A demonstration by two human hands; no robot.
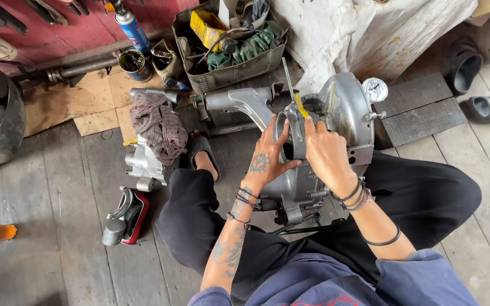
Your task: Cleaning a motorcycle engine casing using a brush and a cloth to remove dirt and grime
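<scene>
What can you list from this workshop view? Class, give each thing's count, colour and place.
engine case: one, silver, centre, between the knees
screwdriver: one, yellow handle, on the case
rag: one, chequered, left of the case
metal part: one, silver, under the rag
tool bag: one, green, top centre
spray can: one, blue, top left
tin: one, dark, below the can
sandals: two, grey, top right
left hand: on the case opening
right hand: on the case, by the screwdriver
</scene>
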